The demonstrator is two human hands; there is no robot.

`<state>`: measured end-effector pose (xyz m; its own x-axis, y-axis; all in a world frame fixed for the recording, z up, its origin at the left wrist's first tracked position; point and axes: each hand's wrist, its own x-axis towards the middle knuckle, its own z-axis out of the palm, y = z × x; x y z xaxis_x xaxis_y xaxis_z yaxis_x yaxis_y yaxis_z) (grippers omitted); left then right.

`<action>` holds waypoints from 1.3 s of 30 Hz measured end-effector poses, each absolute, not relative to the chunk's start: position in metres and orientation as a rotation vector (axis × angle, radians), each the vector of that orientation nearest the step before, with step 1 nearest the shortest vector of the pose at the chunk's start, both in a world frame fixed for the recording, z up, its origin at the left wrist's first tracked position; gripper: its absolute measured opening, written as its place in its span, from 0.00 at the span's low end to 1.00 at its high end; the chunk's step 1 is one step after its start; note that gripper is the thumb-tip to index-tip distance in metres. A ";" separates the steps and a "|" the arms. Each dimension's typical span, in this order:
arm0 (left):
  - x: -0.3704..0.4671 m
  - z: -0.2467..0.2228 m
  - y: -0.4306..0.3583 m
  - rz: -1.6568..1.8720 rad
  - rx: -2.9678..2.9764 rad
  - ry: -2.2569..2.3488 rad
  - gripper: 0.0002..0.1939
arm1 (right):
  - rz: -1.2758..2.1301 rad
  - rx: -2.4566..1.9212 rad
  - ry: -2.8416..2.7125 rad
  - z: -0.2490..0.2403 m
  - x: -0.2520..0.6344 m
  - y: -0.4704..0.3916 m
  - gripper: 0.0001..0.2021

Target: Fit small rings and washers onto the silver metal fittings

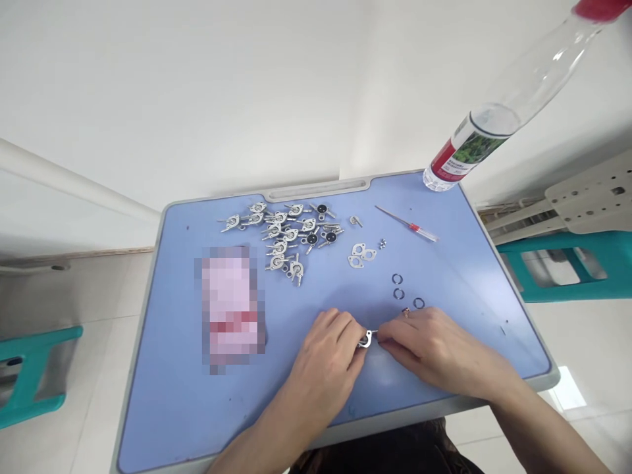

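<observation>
My left hand (328, 352) is closed around a small metal valve (365, 340), a silver body with a flange that shows between finger and thumb. From the right, my right hand (437, 349) pinches the thin stem on that valve; its fingertips are pressed together. Just beyond the right hand lie three dark rings (398, 293). Farther back are a few flat metal plates (356, 257), some tiny screws (382, 243) and a loose small lever (355, 221). A screwdriver (417, 229) with a red and clear handle lies behind them.
Many similar metal valves (279, 247) are heaped at the back middle of the blue table (172, 408). A blurred pink rectangular object (230, 296) lies at left. A clear bottle (449, 161) with a red cap stands at the back right corner. Teal stools (592, 289) flank the table.
</observation>
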<state>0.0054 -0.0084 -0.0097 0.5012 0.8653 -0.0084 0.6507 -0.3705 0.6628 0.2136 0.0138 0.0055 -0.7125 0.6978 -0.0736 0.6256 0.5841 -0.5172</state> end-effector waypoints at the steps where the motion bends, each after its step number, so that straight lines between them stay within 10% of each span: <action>1: 0.006 -0.010 -0.009 0.462 2.137 1.239 0.08 | 0.795 -1.131 -2.639 0.006 0.215 0.014 0.13; 39: 0.006 -0.011 -0.009 0.471 2.048 1.255 0.06 | 0.176 -0.797 -2.827 0.017 0.197 0.012 0.14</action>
<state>0.0064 -0.0094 -0.0111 0.4692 0.8820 -0.0430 0.6358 -0.3036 0.7096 0.1966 0.0124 0.0172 -0.8349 0.5272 0.1584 0.5035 0.8477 -0.1672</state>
